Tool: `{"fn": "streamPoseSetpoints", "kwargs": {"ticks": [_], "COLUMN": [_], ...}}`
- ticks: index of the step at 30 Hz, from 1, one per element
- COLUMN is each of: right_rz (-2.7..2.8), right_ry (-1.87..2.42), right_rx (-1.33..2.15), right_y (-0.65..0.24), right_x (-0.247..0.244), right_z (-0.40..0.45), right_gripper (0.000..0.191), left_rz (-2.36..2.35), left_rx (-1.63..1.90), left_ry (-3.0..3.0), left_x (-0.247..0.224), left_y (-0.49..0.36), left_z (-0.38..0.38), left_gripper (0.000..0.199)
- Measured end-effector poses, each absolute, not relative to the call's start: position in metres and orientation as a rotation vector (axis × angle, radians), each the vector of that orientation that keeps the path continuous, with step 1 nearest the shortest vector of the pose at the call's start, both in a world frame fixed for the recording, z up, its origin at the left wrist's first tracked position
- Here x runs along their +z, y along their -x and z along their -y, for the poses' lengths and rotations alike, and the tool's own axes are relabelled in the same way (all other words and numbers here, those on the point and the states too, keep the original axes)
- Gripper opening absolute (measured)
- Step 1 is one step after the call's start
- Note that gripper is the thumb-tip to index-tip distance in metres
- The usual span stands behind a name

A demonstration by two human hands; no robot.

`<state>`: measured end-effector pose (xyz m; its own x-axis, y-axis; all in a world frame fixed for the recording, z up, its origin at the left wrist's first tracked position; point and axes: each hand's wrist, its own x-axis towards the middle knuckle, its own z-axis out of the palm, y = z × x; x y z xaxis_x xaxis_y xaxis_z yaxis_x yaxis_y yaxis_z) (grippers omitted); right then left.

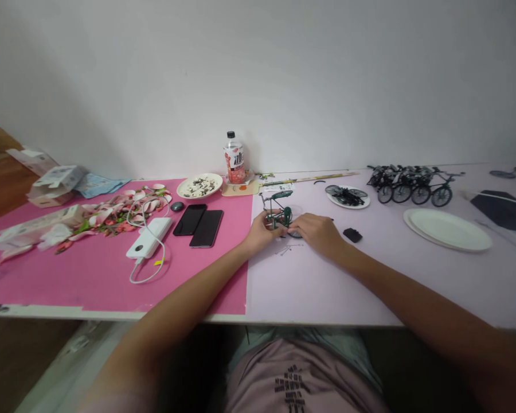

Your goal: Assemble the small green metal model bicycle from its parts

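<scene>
A small dark green model bicycle (278, 207) stands upright on the pale lilac half of the table, between my two hands. My left hand (261, 232) is closed around its left wheel and lower frame. At the other wheel, my right hand (316, 230) pinches with the fingertips; whether a small part is in that pinch is hidden. Just in front of the bicycle lie several thin pins (289, 249). A small black piece (352, 234) rests to the right of my right hand.
Finished-looking model bicycles (413, 184) stand bunched at the back right, near stacked white plates (451, 230). Black parts fill a small plate (365, 204). To the left are two phones (206, 229), a power bank (148, 238), a bottle (234, 160) and scattered petals (112, 215).
</scene>
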<state>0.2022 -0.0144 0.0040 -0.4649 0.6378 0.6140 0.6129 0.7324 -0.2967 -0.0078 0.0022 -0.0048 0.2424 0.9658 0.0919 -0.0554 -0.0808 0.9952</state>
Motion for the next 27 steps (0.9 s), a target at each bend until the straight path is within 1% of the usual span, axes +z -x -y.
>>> {"fn": "streamPoseSetpoints", "kwargs": {"ticks": [8,15,22,27], "right_rz": [2.359,2.32,2.321,2.313], "right_ry": [0.974,1.027,1.096,1.1], "right_rx": [-0.195,-0.15,-0.358,-0.398], "right_y": [-0.197,-0.196,-0.194,-0.193], "right_x": [0.008,0.01,0.012,0.007], "right_z": [0.018,0.02,0.019,0.015], "right_gripper": [0.035,0.041,0.047,0.05], "left_rz": [-0.941,-1.019,-1.038,-1.095], "left_rx": [1.145,1.144,1.156,1.154], "left_ry": [-1.404,-1.491,-1.615,-1.75], "left_x": [-0.005,0.001,-0.002,-0.001], "left_y": [0.004,0.004,0.004,0.004], "left_z": [0.002,0.008,0.01,0.012], "left_gripper": [0.058,0.058,0.057,0.053]}}
